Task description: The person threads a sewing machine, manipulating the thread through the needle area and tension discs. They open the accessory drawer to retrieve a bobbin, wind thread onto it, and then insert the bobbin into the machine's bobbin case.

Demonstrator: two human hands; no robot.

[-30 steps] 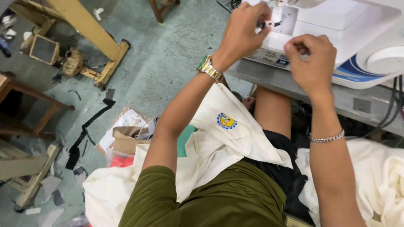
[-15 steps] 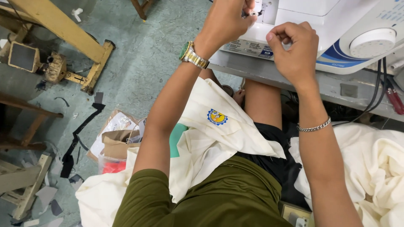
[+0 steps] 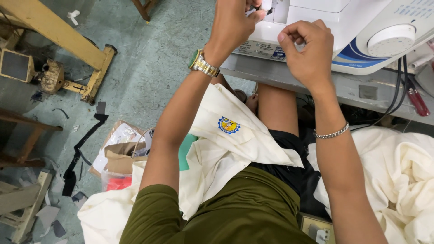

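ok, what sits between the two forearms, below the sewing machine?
Head view: a bare knee and cream cloth with a round badge lie in the lap between the left hand's and right hand's forearms, under the sewing machine.

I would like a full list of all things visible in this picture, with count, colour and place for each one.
sewing machine: one, white with blue trim, top right on the table
table: one, grey, under the machine
cream cloth: one with a round yellow and blue badge, across the lap; more cream cloth at right
cables: two, black, hanging behind the table
red-handled tool: one, right edge
paper bag: one, brown, on the floor at left
black scraps: several, on the green floor
yellow stand: one, top left
left hand: at the machine's needle area, gold watch on wrist
right hand: fingers pinched near the machine's front, silver bracelet on wrist
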